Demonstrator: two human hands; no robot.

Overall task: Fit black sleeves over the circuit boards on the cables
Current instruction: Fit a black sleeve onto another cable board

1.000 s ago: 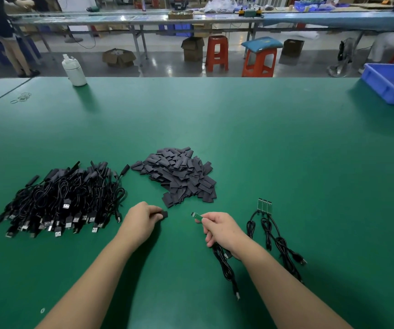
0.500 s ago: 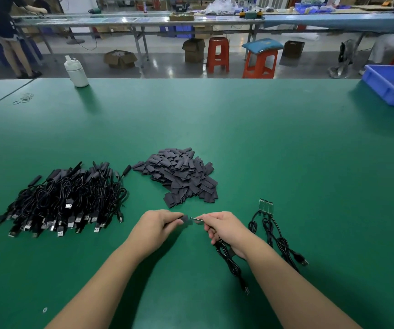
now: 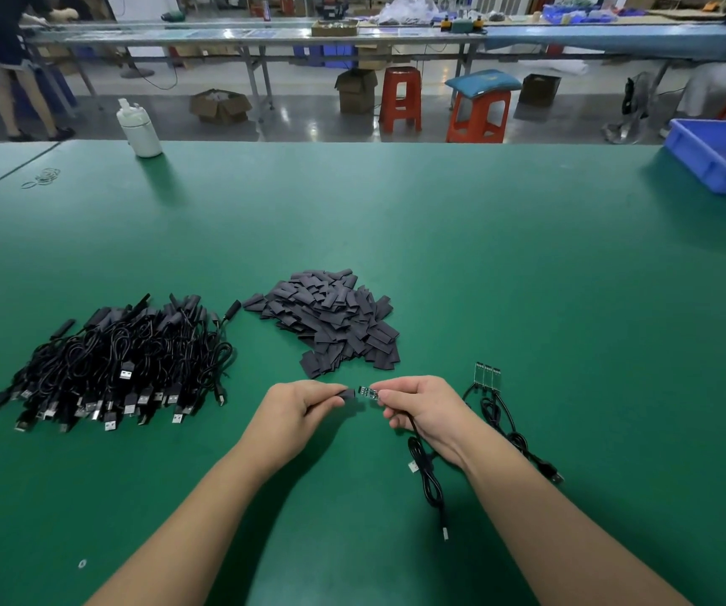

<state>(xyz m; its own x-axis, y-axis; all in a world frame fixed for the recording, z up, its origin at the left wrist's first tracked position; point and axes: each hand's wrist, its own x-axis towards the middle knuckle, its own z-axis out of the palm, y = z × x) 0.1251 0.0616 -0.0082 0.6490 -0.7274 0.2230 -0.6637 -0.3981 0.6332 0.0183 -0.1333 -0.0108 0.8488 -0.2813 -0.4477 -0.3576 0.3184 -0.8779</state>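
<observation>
**Sleeve mouth and board tip, nearly end to end**

Just in front of the heap of flat black sleeve pieces (image 3: 330,319), I see my left hand (image 3: 298,411) pinching one short black sleeve (image 3: 349,393) between thumb and forefinger, its open end aimed right. The small green circuit board (image 3: 369,393) lies just right of it, long axis in line, a slight gap between them. My right hand (image 3: 424,406) clamps the board's base, its black cable (image 3: 429,478) trailing toward me. The hands sit equally near; I judge a short straight push comes next.
</observation>
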